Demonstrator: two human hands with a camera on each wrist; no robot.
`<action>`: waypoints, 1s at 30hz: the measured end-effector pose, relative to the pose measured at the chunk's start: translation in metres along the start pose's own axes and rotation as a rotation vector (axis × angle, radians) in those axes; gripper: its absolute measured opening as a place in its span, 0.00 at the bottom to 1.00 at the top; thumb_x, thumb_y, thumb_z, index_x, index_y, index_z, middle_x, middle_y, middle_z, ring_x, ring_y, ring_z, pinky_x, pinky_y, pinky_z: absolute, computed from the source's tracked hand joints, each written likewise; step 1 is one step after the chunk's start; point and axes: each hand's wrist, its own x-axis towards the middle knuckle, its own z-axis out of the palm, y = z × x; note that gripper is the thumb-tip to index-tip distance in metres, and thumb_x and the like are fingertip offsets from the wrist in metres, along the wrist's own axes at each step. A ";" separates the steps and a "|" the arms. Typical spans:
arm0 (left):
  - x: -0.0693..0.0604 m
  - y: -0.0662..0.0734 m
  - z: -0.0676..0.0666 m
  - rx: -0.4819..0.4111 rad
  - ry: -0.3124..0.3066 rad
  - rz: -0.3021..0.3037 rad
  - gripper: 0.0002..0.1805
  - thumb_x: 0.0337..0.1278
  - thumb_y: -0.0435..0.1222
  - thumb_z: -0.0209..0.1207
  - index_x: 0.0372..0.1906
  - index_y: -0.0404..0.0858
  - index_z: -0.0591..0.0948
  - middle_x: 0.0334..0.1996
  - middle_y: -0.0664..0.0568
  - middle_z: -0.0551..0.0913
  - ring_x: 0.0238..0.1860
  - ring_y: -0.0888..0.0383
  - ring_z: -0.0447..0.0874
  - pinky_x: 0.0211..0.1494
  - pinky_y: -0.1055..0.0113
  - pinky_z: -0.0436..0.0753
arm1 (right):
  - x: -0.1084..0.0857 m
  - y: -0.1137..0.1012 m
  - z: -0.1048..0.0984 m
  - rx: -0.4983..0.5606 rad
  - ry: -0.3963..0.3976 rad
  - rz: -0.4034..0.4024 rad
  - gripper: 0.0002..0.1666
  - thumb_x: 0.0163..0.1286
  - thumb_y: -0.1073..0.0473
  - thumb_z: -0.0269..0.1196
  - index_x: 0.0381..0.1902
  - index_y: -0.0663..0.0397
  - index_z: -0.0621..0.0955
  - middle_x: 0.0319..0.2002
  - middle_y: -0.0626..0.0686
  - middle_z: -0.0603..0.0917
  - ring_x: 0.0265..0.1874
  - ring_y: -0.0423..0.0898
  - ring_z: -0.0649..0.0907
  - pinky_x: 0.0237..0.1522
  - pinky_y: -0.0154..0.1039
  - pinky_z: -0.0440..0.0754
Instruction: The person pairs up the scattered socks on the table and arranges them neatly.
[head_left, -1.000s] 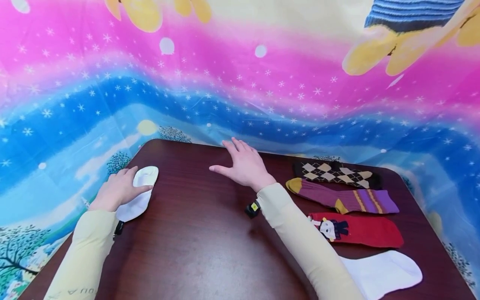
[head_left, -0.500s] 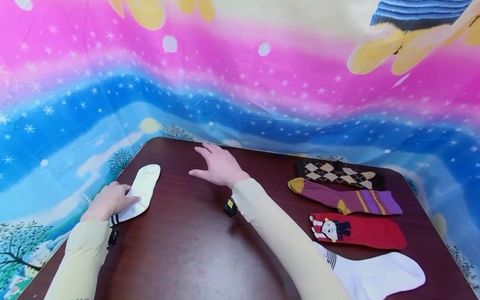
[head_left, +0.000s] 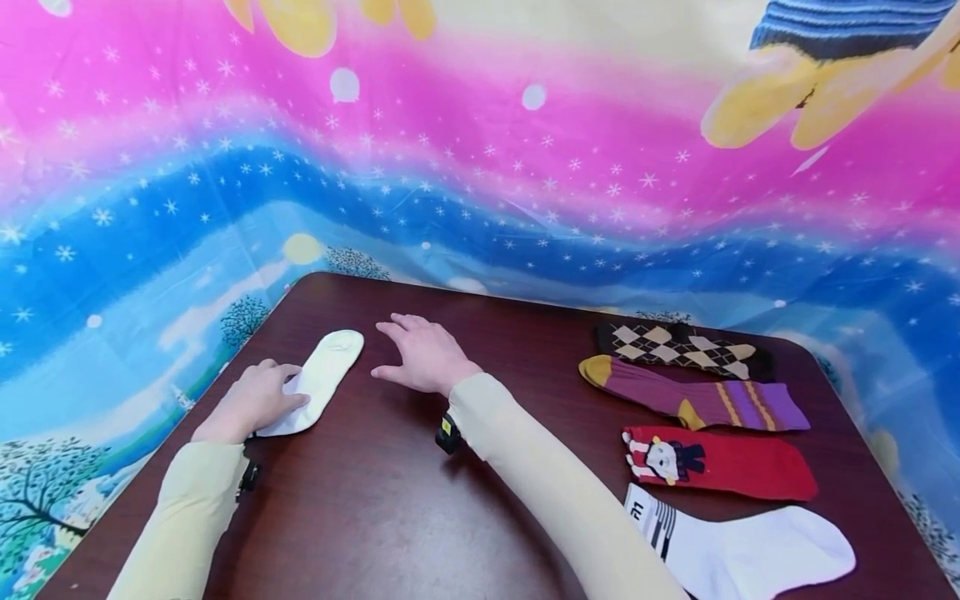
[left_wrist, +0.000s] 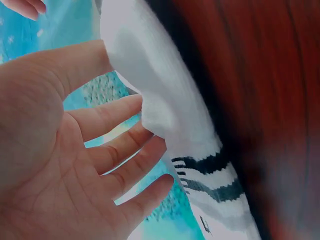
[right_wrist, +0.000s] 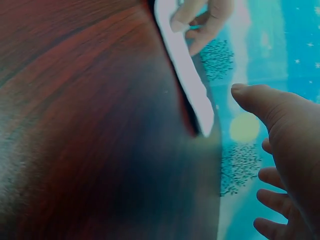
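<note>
A white sock lies slantwise on the left part of the table, toe end toward the back. My left hand pinches its side, thumb on top and fingertips at the far edge. Up close in the left wrist view, the fabric bulges between thumb and fingers, and dark stripes mark the cuff of the sock. My right hand hovers just right of the toe end, fingers spread, touching nothing. In the right wrist view, the right hand is apart from the sock.
Down the right side of the dark wooden table lie an argyle sock, a purple and yellow sock, a red sock and another white sock. A printed cloth hangs around the table.
The left hand first slid toward the white sock's cuff, then the sock shifted right and turned with it. My right hand has moved left and lower, nearer the sock's toe.
</note>
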 end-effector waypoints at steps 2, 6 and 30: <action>0.002 0.007 0.001 -0.008 -0.004 0.006 0.33 0.60 0.42 0.68 0.63 0.23 0.76 0.52 0.25 0.75 0.53 0.27 0.72 0.52 0.34 0.74 | 0.000 0.000 0.005 -0.003 -0.011 0.003 0.47 0.69 0.28 0.60 0.79 0.40 0.65 0.77 0.50 0.63 0.75 0.49 0.62 0.70 0.47 0.65; 0.007 0.021 0.003 -0.011 -0.016 0.009 0.33 0.60 0.43 0.69 0.64 0.26 0.76 0.53 0.28 0.75 0.55 0.30 0.72 0.53 0.35 0.75 | 0.001 -0.001 0.012 0.006 -0.028 0.017 0.46 0.68 0.29 0.61 0.78 0.40 0.66 0.76 0.50 0.64 0.74 0.49 0.64 0.69 0.47 0.66; 0.010 0.062 0.019 0.007 0.010 0.137 0.30 0.57 0.44 0.72 0.63 0.35 0.81 0.50 0.40 0.79 0.50 0.40 0.75 0.46 0.43 0.78 | 0.000 -0.004 0.041 -0.016 -0.104 0.048 0.36 0.75 0.41 0.60 0.78 0.39 0.67 0.77 0.47 0.63 0.75 0.47 0.63 0.69 0.45 0.66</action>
